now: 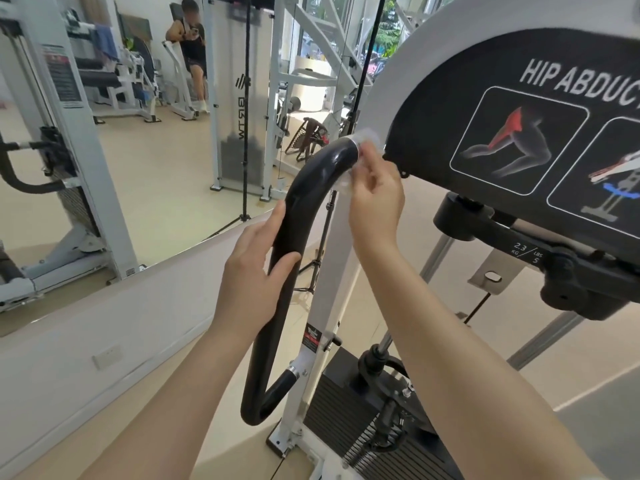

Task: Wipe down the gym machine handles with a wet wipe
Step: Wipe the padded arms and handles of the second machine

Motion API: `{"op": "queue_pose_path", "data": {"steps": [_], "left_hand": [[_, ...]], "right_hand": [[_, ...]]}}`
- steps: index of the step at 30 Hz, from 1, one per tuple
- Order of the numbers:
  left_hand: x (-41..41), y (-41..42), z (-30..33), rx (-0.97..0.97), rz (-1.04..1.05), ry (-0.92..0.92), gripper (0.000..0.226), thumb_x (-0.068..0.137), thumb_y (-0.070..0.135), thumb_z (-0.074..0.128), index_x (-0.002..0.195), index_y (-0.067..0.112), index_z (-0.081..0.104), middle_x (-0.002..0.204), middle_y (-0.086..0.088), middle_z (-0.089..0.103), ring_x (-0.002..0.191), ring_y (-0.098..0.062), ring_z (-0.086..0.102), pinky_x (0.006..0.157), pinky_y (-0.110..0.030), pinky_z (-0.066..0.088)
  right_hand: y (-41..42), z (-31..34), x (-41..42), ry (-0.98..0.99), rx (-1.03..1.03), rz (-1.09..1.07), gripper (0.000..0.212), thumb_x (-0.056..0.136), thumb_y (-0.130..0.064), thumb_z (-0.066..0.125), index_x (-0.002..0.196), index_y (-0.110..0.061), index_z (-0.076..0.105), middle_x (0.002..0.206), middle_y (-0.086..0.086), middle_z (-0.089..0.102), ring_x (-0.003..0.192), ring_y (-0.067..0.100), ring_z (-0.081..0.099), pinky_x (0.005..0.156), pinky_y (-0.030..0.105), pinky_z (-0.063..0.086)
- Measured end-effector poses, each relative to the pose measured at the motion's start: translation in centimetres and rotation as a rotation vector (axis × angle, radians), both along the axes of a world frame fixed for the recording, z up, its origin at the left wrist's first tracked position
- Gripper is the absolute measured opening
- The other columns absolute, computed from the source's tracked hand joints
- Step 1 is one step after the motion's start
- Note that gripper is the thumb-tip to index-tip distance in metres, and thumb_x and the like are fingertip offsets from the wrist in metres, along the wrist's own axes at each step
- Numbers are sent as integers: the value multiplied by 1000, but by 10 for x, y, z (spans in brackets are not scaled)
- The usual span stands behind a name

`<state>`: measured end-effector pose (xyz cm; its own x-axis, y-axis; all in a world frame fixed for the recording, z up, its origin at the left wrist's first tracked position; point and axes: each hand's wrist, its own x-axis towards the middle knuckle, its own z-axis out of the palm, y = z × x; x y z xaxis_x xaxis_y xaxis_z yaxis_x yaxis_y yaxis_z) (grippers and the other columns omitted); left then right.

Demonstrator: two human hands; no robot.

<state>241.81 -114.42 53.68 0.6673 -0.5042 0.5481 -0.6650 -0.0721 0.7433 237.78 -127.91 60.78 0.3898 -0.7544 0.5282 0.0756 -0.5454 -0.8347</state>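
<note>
A curved black padded handle (304, 188) arcs up from the white frame of a hip abduction machine in the middle of the view. My left hand (256, 268) grips the handle's straight middle part. My right hand (375, 199) pinches a thin, pale wet wipe (360, 147) against the handle's upper end, just below the machine's black placard. Most of the wipe is hidden behind my fingers.
The black instruction placard (519, 109) hangs close on the right. A black weight stack (349, 410) sits below my right forearm. A wall mirror (138, 150) on the left reflects other machines and a person. A white power outlet (107, 356) is on the low wall.
</note>
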Motion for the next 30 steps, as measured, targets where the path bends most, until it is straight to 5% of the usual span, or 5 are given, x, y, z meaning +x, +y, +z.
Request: {"op": "queue_pose_path", "data": {"steps": [3, 9, 16, 21, 30], "left_hand": [[2, 0, 0, 6, 25, 26, 68, 87, 18, 61, 134, 47, 21, 115, 16, 48, 99, 5, 47, 90, -14, 41], [-1, 0, 1, -12, 45, 93, 64, 86, 16, 62, 137, 41, 31, 114, 18, 50, 99, 4, 47, 75, 1, 36], [1, 1, 1, -1, 9, 100, 65, 86, 13, 62, 135, 42, 29, 112, 14, 51, 102, 0, 49, 81, -9, 40], [-1, 2, 3, -9, -11, 136, 64, 87, 12, 60, 134, 43, 29, 114, 15, 51, 104, -1, 50, 78, -5, 43], [-5, 2, 4, -62, -20, 301, 52, 86, 13, 62, 132, 30, 45, 121, 12, 57, 111, -6, 54, 94, -27, 49]], "right_hand": [[26, -11, -9, -66, 224, 153, 42, 96, -12, 47, 137, -21, 46, 133, -4, 52, 121, 10, 48, 102, 27, 43], [27, -9, -3, -240, 741, 311, 27, 96, -10, 48, 120, -16, 58, 108, -1, 65, 105, 14, 60, 101, 36, 46], [26, -35, -16, 132, 415, 465, 29, 96, -5, 41, 112, -14, 63, 107, 5, 67, 108, 18, 57, 100, 40, 43], [16, -38, -10, 32, 528, 561, 29, 98, -16, 41, 113, -5, 63, 115, 9, 66, 116, 23, 56, 109, 46, 35], [12, -48, -8, 94, 447, 452, 25, 97, -23, 47, 105, -11, 67, 103, 6, 69, 104, 20, 61, 100, 45, 44]]}}
